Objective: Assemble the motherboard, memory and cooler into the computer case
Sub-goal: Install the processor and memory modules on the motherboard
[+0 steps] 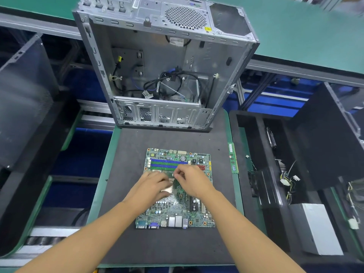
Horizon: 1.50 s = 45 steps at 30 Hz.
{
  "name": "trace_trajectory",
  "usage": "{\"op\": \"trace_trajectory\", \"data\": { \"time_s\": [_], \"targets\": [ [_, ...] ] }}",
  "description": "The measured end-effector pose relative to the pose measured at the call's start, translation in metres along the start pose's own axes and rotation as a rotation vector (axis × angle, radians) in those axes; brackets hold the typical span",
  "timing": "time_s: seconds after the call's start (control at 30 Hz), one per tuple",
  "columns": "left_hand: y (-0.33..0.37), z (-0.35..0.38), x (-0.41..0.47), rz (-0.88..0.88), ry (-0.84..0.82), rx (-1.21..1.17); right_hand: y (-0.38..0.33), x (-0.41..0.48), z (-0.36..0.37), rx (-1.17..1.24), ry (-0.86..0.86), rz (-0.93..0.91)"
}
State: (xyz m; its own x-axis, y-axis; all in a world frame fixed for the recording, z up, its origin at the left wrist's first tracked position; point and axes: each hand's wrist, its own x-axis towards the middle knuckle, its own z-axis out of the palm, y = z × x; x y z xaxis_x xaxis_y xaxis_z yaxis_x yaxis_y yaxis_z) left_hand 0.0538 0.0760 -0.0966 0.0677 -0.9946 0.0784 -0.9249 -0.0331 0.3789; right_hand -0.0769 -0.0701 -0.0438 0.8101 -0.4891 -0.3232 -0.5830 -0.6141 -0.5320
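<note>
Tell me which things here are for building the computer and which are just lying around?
For the job:
motherboard
memory stick
computer case
left hand and right hand, both on the board

Just lying around:
grey box
loose cables
dark cases at the sides

Even bright overhead light, soft shadows, wide-angle warp at edges, top-right corner w/ motion blur.
</note>
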Motion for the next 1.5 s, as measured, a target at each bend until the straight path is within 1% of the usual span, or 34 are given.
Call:
{"op": "trace_trajectory", "data": {
  "time_s": [0.07, 0.13, 0.2, 0.27, 0.33, 0.37, 0.4, 0.47, 0.53, 0.63, 0.73, 0.8, 0.93, 1.07, 1.23, 1.4, 1.5],
  "targets": [
    [0.001, 0.002, 0.0, 0.07, 0.062, 0.039, 0.002, -0.001, 0.001, 0.022, 0.014, 0.001],
    [0.003, 0.003, -0.003, 0.099, 0.062, 0.141, 0.003, -0.001, 0.002, 0.043, 0.033, 0.005],
    [0.006, 0.004, -0.012, 0.092, 0.043, 0.253, 0.004, -0.001, 0.004, 0.047, 0.04, 0.001],
    [0.006, -0.001, -0.018, 0.045, 0.014, 0.21, 0.003, -0.002, 0.006, 0.047, 0.049, -0.008],
    [0.0, -0.012, -0.013, -0.036, -0.062, 0.059, 0.003, -0.002, 0.006, 0.072, 0.04, -0.001],
    [-0.005, -0.017, -0.007, -0.061, -0.129, 0.001, 0.003, -0.003, 0.006, 0.093, 0.022, 0.007],
    [-0.011, -0.022, 0.0, -0.065, -0.193, -0.047, 0.004, -0.003, 0.006, 0.117, -0.005, 0.015],
    [-0.022, -0.028, 0.012, -0.046, -0.264, -0.109, 0.005, -0.004, 0.003, 0.152, -0.067, 0.031],
    [-0.029, -0.032, 0.021, -0.008, -0.317, -0.091, 0.005, -0.003, 0.001, 0.168, -0.109, 0.05],
    [-0.032, -0.034, 0.029, 0.09, -0.382, 0.012, 0.007, -0.001, -0.001, 0.229, -0.166, 0.114],
    [-0.037, -0.032, 0.027, 0.188, -0.353, 0.095, 0.006, 0.002, -0.002, 0.3, -0.211, 0.17],
    [-0.04, -0.031, 0.025, 0.212, -0.331, 0.135, 0.005, 0.004, -0.003, 0.341, -0.238, 0.221],
    [-0.039, -0.031, 0.027, 0.193, -0.318, 0.153, 0.001, 0.005, -0.005, 0.443, -0.326, 0.407],
    [-0.039, -0.03, 0.028, 0.213, -0.298, 0.187, -0.006, 0.007, -0.006, 0.446, -0.459, 0.563],
    [-0.037, -0.029, 0.023, 0.216, -0.288, 0.228, -0.01, 0.005, 0.0, 0.531, -0.554, 0.653],
    [-0.036, -0.028, 0.021, 0.184, -0.298, 0.2, -0.007, -0.004, 0.017, 0.615, -0.478, 0.722],
    [-0.036, -0.028, 0.021, 0.169, -0.305, 0.195, -0.006, -0.004, 0.02, 0.593, -0.431, 0.755]
  ]
}}
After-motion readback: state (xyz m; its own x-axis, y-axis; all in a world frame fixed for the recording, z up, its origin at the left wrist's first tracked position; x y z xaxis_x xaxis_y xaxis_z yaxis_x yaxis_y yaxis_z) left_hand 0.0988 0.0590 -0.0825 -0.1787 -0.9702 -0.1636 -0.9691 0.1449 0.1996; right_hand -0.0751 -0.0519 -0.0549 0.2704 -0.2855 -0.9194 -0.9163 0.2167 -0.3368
